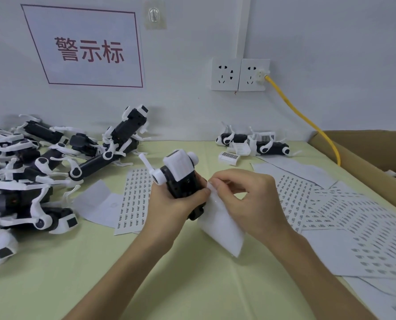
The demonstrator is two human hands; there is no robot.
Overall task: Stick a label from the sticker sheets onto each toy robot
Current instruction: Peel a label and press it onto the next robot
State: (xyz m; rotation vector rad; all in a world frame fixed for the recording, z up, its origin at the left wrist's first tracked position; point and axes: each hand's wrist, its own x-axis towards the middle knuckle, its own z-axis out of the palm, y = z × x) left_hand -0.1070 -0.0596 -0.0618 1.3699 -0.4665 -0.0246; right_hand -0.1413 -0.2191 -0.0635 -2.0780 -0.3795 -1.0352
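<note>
Left grip [167, 204] is curled round the black body of a toy robot [181, 176], holding it up over the middle of the worktop [77, 273] with its white head toward the far edge. Right grip [245, 195] pinches the top corner of a white sheet [220, 225] between thumb and fingertips, right against the robot's side; the sheet hangs down from there toward the worktop. Whether a label sits on the fingertips is too small to tell. One sticker sheet [134, 199] lies flat just beyond the left grip, and more sticker sheets [331, 215] overlap along the right edge. A pile of toy robots [30, 169] fills the far left corner, and a few more robots [250, 142] lie at the far edge. A cardboard box [365, 153] stands beside the far right corner, with a yellow cable [308, 121] running up to a wall socket [254, 75].
</note>
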